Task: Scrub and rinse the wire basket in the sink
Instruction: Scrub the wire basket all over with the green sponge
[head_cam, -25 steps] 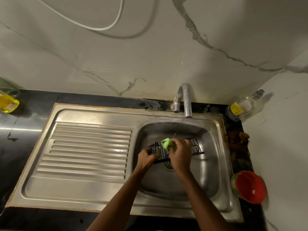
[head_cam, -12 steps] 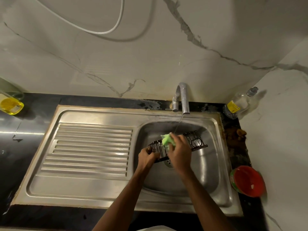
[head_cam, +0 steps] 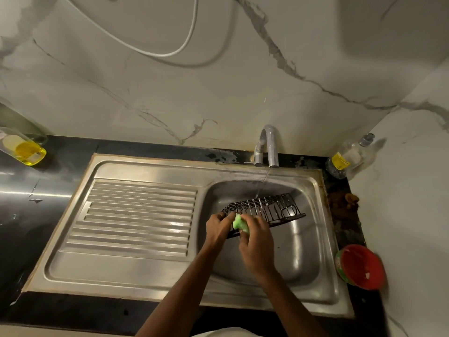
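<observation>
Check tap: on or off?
On. A thin stream falls from the tap spout onto the basket in the sink.

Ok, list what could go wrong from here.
1. The left hand grips only one end of the wire basket; scrubbing pressure could twist it loose.
2. The right hand rubs the green scrubber across wires, so fingers might snag.
3. The tap stream hits the basket and may splash.

Black wire basket (head_cam: 269, 210); green sponge (head_cam: 240, 223); red bowl (head_cam: 362, 267).

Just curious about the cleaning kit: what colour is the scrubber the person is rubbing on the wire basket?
Bright green scrubber, seen in the head view.
</observation>
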Demonstrator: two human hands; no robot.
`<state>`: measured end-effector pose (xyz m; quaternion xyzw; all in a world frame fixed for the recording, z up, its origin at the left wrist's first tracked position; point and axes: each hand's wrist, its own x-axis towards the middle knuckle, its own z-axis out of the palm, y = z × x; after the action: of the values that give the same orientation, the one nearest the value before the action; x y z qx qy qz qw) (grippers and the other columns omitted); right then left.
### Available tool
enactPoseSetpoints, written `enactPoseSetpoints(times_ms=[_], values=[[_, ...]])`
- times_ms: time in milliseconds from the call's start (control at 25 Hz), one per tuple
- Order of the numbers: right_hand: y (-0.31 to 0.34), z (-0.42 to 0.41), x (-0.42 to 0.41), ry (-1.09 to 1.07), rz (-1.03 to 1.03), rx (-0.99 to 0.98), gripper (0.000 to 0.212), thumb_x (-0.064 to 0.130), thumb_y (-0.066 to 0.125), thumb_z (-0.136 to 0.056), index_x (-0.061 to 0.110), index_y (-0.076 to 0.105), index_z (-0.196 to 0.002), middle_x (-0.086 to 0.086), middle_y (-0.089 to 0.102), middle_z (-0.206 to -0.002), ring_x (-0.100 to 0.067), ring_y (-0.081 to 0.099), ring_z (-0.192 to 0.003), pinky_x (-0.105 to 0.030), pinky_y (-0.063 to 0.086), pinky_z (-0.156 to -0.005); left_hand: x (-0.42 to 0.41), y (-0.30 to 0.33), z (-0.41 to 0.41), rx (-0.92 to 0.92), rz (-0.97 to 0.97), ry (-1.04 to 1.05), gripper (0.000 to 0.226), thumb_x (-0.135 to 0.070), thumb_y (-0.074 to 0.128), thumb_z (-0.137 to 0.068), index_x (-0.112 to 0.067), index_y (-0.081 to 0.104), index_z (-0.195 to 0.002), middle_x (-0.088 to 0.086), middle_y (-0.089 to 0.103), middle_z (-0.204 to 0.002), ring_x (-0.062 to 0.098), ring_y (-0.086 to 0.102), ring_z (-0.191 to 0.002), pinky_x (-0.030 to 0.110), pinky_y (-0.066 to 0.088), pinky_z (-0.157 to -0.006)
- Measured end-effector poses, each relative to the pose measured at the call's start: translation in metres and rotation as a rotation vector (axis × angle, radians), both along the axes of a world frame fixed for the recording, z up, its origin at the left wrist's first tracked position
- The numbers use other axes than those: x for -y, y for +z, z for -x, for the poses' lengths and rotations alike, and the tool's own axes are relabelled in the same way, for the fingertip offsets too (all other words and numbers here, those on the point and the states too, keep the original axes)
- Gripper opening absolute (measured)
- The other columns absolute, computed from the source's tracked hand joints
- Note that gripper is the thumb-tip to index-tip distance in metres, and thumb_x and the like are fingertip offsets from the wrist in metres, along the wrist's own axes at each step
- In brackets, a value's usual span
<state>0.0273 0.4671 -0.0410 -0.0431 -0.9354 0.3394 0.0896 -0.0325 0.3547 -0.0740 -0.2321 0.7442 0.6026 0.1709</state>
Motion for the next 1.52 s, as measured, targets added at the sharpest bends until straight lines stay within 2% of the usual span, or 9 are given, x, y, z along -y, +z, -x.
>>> enactPoseSetpoints(times_ms=[160,320,520,680,800,1040,1120,1360,1520], values=[[-0.005,0.015,-0.054,-0.131,-0.001,0.054,0.037,0.008,0.069,-0.086,0.013,0.067,-0.123,-0.009,0.064,-0.11,-0.029,0.061,-0.1,-0.038,0.054,-0.078,0.003,0.0,-0.006,-0.012,-0.011,-0.034,0.045,-0.042,0.071,-0.09,0.004,0.074,-0.089,0.004,0.063,-0.075,0.013,0.055,-0.067,0.017,0.047,-0.05],[0.004,0.029,-0.065,-0.336,-0.041,0.032,0.037,0.006,0.069,-0.085,0.013,0.067,-0.121,-0.01,0.063,-0.107,-0.028,0.061,-0.096,-0.04,0.056,-0.075,0.0,-0.001,-0.009,-0.001,-0.043,-0.015,0.051,-0.049,0.069,-0.085,0.002,0.073,-0.085,0.005,0.063,-0.076,0.017,0.057,-0.07,0.033,0.055,-0.062],[0.004,-0.012,0.002,0.071,-0.137,-0.099,0.04,0.009,0.067,-0.08,0.017,0.067,-0.119,-0.004,0.058,-0.105,-0.023,0.055,-0.094,-0.034,0.049,-0.071,-0.007,0.004,-0.003,0.033,-0.101,0.029,0.039,-0.049,0.071,-0.079,-0.01,0.073,-0.074,0.011,0.07,-0.076,0.016,0.065,-0.065,0.029,0.054,-0.058],[0.004,0.027,-0.056,-0.212,-0.079,-0.021,0.033,0.003,0.069,-0.083,0.013,0.069,-0.114,-0.009,0.061,-0.104,-0.028,0.06,-0.093,-0.032,0.049,-0.069,0.0,0.004,-0.001,0.003,-0.037,0.009,0.044,-0.051,0.066,-0.076,-0.008,0.069,-0.073,-0.002,0.06,-0.066,0.013,0.052,-0.062,0.028,0.046,-0.061],[0.009,0.05,-0.084,-0.41,-0.083,0.043,0.031,0.006,0.069,-0.087,0.008,0.067,-0.118,-0.014,0.064,-0.109,-0.029,0.062,-0.095,-0.03,0.05,-0.07,0.003,-0.002,0.0,0.004,-0.068,-0.012,0.061,-0.052,0.065,-0.076,0.008,0.071,-0.089,0.002,0.062,-0.073,0.016,0.053,-0.068,0.033,0.048,-0.067],[0.008,0.018,0.003,-0.014,-0.133,-0.115,0.038,0.007,0.065,-0.082,0.016,0.067,-0.119,-0.005,0.059,-0.107,-0.024,0.057,-0.099,-0.034,0.053,-0.068,-0.002,0.001,0.007,0.007,-0.129,0.036,0.032,-0.043,0.067,-0.079,-0.011,0.07,-0.073,0.008,0.065,-0.076,0.016,0.06,-0.068,0.026,0.051,-0.054],[0.01,0.034,-0.013,-0.044,-0.097,-0.116,0.036,0.007,0.067,-0.084,0.015,0.068,-0.119,-0.005,0.061,-0.108,-0.024,0.058,-0.097,-0.033,0.054,-0.065,0.003,0.003,0.007,-0.005,-0.125,0.032,0.024,-0.034,0.068,-0.082,-0.016,0.071,-0.068,0.001,0.065,-0.072,0.015,0.059,-0.069,0.029,0.05,-0.059],[0.026,0.068,-0.057,-0.376,-0.117,-0.076,0.03,0.008,0.075,-0.081,0.008,0.068,-0.11,-0.012,0.067,-0.103,-0.03,0.063,-0.095,-0.038,0.054,-0.073,0.006,-0.001,0.003,-0.055,-0.092,-0.08,0.043,-0.033,0.068,-0.083,0.009,0.071,-0.089,0.01,0.066,-0.077,0.019,0.055,-0.073,0.029,0.045,-0.065],[0.025,0.042,0.001,-0.12,-0.091,-0.112,0.027,0.011,0.074,-0.079,0.015,0.064,-0.103,-0.003,0.065,-0.101,-0.02,0.056,-0.095,-0.029,0.048,-0.073,-0.001,0.004,0.003,-0.027,-0.149,-0.09,0.051,-0.052,0.068,-0.068,-0.003,0.075,-0.078,0.008,0.067,-0.071,0.022,0.063,-0.07,0.044,0.058,-0.07]])
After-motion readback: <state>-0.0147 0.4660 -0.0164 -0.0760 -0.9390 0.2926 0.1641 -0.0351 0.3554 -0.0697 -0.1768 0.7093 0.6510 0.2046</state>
